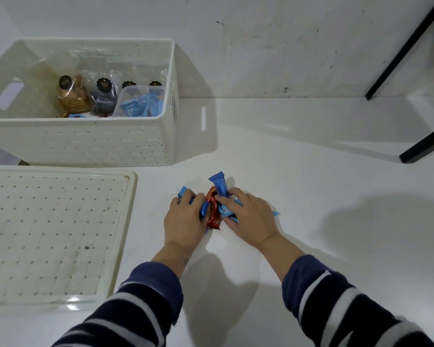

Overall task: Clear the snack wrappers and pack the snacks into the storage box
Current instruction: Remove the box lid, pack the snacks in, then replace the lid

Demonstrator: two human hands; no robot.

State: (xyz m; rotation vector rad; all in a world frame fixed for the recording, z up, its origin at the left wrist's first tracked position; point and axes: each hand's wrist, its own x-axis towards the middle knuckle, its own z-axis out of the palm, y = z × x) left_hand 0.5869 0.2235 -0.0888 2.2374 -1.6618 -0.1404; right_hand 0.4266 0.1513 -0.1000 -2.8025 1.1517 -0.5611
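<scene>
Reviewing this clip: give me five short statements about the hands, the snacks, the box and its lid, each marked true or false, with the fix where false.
1. Both hands gather small snack packets on the white surface. True: the left hand and right hand press in on blue packets and a red packet.
2. The storage box holds nothing. False: it holds bagged cookies and a clear tub of blue packets.
3. The lid is on the box. False: it lies flat on the surface in front of the box.
4. The box stands left of the hands. True.
5. All the packets between the hands are blue. False: one is red.
</scene>
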